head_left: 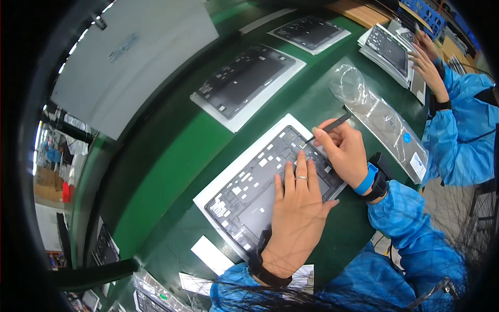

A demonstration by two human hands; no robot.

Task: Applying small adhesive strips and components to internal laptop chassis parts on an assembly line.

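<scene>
A dark tablet-like housing panel (260, 177) dotted with small white patches lies at a slant on a white backing sheet (207, 194). My left hand (300, 218) rests flat on the panel, fingers stretched out, a ring on one finger. In my right hand (344, 151) is a pair of slim black tweezers (337, 124), pinched between thumb and fingers. Their pointed tip touches or hovers just over the panel's far right part, beyond my left fingertips; contact cannot be made out. Whether the tip grips anything is too small to see.
Two similar panels (247, 78) (312, 32) lie farther back on the green table (156, 182). A clear plastic bag (384, 122) lies to the right. Beyond it, a co-worker's hands (429, 67) are beside stacked panels (387, 49). White paper pieces (212, 255) lie near my left forearm.
</scene>
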